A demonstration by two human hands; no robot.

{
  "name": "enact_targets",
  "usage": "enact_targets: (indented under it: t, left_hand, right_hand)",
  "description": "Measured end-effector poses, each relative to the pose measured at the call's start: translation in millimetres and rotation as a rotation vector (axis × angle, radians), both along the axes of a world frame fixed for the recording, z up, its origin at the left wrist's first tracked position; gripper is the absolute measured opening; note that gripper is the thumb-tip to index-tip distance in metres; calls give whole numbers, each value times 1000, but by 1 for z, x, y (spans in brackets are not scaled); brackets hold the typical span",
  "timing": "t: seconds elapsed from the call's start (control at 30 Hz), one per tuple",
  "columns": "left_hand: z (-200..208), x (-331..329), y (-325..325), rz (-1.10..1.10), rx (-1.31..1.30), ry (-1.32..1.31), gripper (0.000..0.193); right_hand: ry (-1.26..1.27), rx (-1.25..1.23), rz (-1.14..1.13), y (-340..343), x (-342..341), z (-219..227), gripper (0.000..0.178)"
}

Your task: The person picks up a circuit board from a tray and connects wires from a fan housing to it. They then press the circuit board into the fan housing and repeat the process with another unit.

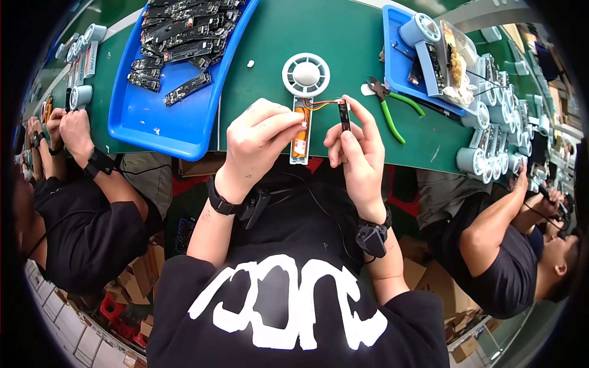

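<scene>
A pale blue handheld fan lies at the table's near edge, its round grille pointing away from me and its handle open. Inside the handle sits an orange-wrapped battery. My left hand is closed in a pinch beside the battery, with a small white piece at its fingertips. In my right hand, thumb and fingers grip a narrow black circuit board, held upright to the right of the handle. Orange and dark wires run from the fan to the board.
On the left, a blue tray bears many black circuit boards. Green-handled cutters lie right of the fan, near another blue tray with parts. Several pale blue fans stand far right. People work on both sides.
</scene>
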State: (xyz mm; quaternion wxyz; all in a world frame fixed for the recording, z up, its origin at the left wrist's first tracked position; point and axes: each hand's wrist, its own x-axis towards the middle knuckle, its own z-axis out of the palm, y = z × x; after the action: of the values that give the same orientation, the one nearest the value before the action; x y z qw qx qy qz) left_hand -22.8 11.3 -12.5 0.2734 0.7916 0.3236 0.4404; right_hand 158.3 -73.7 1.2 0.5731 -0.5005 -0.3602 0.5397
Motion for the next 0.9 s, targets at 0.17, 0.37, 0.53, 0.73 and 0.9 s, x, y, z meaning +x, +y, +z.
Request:
enact_targets:
  t: [0.17,0.37,0.53,0.73,0.9]
  left_hand:
    - [4,12,3,15,76,-19,21]
    - [0,16,11,6,104,-54,21]
    - [2,19,11,-3,126,2,18]
    - [8,22,17,-34,242,111,13]
    - [14,21,13,-14,256,174,12]
  right_hand:
    - [7,26,5,-4,-2,-6,51]
    - [4,28,1,-9,-9,-9,53]
    - [-329,74,-49,-12,-12,-7,53]
    - [-648,164,-112,-12,-13,-7,52]
    - [-703,156,-81,-12,-13,-6,53]
